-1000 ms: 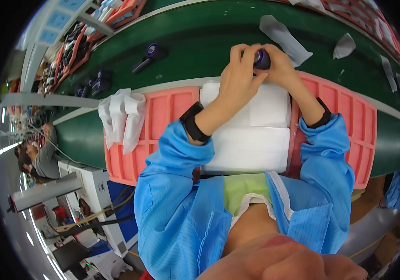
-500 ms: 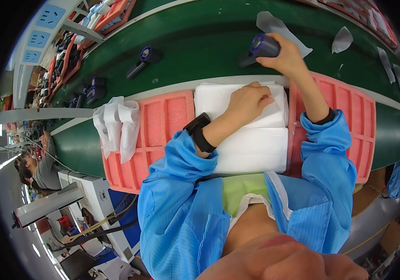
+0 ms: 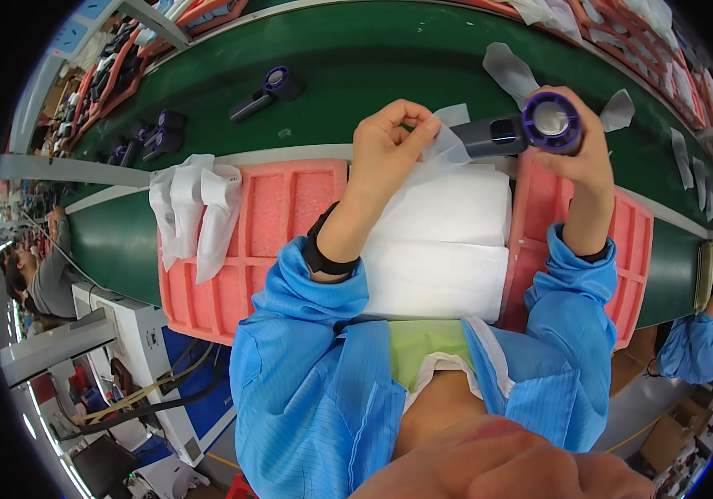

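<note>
My right hand (image 3: pixel 588 150) is wrapped round the round head of a dark grey handheld fan (image 3: pixel 494 138) with a purple ring, held above the pink tray's edge. The fan's handle points left. My left hand (image 3: pixel 394 145) pinches a thin translucent white bag (image 3: pixel 448 154) whose mouth meets the handle's end; whether the handle is inside it I cannot tell. Below my hands lies a stack of white bags (image 3: pixel 440 279) in two piles, between a left pink tray (image 3: pixel 269 216) and a right pink tray (image 3: pixel 531 208).
Several filled white bags (image 3: pixel 198 208) lie over the left tray's far corner. On the green conveyor belt (image 3: pixel 356 66) sit another fan (image 3: pixel 267 93), a cluster of fans (image 3: pixel 161 137) and several loose bags (image 3: pixel 510 68). A co-worker (image 3: pixel 698 341) in blue is at the right.
My right hand has brought the fan from over the belt toward me, its handle now pointing left. My left hand has lifted a bag off the stack to the handle's end.
</note>
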`<state>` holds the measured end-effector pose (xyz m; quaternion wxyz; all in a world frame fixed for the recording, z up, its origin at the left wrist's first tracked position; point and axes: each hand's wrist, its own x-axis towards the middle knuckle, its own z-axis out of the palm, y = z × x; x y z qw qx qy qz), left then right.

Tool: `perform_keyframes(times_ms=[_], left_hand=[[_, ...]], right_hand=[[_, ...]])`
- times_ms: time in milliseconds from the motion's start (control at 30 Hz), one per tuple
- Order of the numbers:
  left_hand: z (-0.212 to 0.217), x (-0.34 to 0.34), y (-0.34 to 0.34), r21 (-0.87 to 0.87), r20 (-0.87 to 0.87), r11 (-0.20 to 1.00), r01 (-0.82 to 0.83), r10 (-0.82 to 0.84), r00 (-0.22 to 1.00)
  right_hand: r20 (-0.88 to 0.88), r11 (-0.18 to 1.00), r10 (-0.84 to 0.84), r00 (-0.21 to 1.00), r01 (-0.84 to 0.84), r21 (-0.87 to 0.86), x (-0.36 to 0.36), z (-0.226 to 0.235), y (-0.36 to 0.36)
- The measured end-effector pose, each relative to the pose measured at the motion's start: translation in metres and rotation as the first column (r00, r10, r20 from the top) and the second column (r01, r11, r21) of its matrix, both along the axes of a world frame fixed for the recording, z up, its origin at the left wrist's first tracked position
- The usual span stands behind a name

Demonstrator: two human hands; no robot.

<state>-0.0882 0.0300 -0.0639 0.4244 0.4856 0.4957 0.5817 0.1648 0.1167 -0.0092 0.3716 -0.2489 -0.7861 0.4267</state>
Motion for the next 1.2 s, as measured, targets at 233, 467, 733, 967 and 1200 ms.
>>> perform_keyframes(times_ms=[233,467,733,967,1200], left_hand=[[0.000,0.002,-0.007,0.137,0.426,0.982,0.129,-0.176,0.888],[0.003,0.021,-0.020,0.337,-0.020,0.941,0.003,0.004,1.000],[0.003,0.036,-0.030,0.650,-0.517,0.760,0.026,0.417,0.747],[0.003,0.011,-0.003,0.491,-0.442,0.866,-0.092,0.339,0.831],[0.017,-0.023,-0.004,0.422,-0.175,0.837,0.349,-0.302,0.937]], right_hand=[[0.117,0.992,-0.049,0.992,0.035,0.119,-0.068,-0.034,-0.029],[0.144,0.913,-0.186,0.972,0.117,0.390,-0.086,-0.044,-0.043],[-0.036,0.860,-0.291,0.956,0.278,0.429,-0.080,-0.052,-0.024],[-0.105,0.998,-0.056,0.993,0.052,-0.045,-0.088,-0.051,-0.038],[0.050,0.971,0.024,0.998,-0.035,0.236,-0.081,-0.060,-0.023]])
